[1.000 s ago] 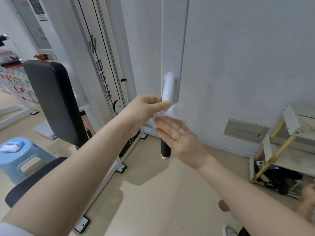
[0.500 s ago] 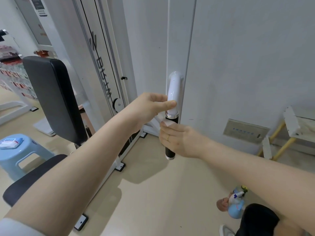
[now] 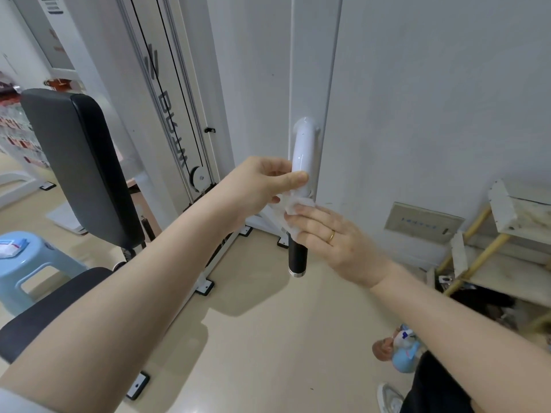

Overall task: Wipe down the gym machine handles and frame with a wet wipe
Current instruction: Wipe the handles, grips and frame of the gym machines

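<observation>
Wet wipe [image 3: 293, 214]: a crumpled white sheet pressed against the machine handle [image 3: 301, 162], at the junction between the handle's white upper tube and its black lower sleeve [image 3: 296, 256]. Far to the left of both grips stands a light-blue stool [image 3: 28, 263] with a wipe packet [image 3: 10, 248] on its seat. Nearer, still to the left, is the black back pad [image 3: 77, 162] of the machine, with the white frame upright [image 3: 167, 93] and its cables behind it. The left hand [image 3: 262, 184] forms a grip closed around the white tube, thumb across the front, directly above the wipe. The right hand [image 3: 334, 236] sits just below and right of the left grip; its fingers [image 3: 304, 211] are extended and flat, holding the wipe against the handle rather than curled around it. A ring is visible on one finger. Right of this grip is a wooden rack [image 3: 501, 234] by the wall.
</observation>
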